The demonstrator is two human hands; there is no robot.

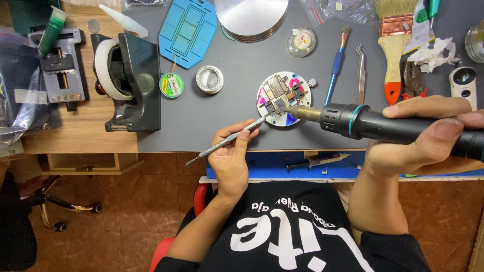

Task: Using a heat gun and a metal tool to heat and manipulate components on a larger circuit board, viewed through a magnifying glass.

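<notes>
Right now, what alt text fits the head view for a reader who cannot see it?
The right hand aims a black hot-air tool at a circuit board on a round holder, while the left hand holds a thin metal tool to it.

You have bright, even light from overhead on the desk (212, 126), with only soft, short shadows. The stacked metal discs (251, 17) catch mild glare. Focus looks sharp centrally; the edges perhaps bend slightly.

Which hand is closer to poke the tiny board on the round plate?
Probably the left hand: its thin metal tool already reaches the small circuit board. The right hand grips the hot-air gun farther back.
</notes>
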